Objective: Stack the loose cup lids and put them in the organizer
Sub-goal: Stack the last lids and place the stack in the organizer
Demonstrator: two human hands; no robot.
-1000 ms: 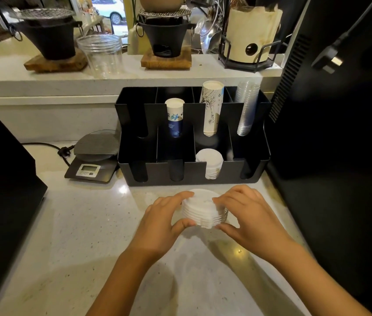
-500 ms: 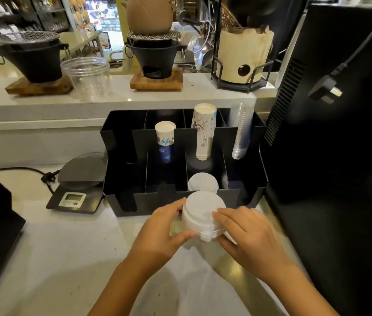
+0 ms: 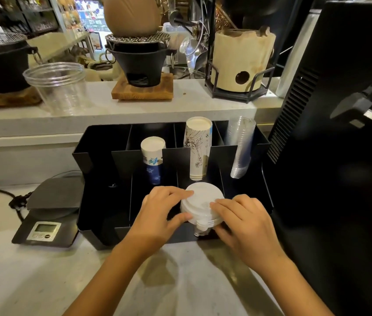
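White lid stack (image 3: 199,202) between both curled hands.

I have a stack of white cup lids (image 3: 201,202) between my two hands. The lids are round and sit one on top of another, top side up, a bit uneven at the bottom. The stack is over the front slot of the black organizer (image 3: 93,156), the third slot from the left. At 12 o'clock from the stack stands a tall white paper cup stack. More lids show under my stack at 6 o'clock.
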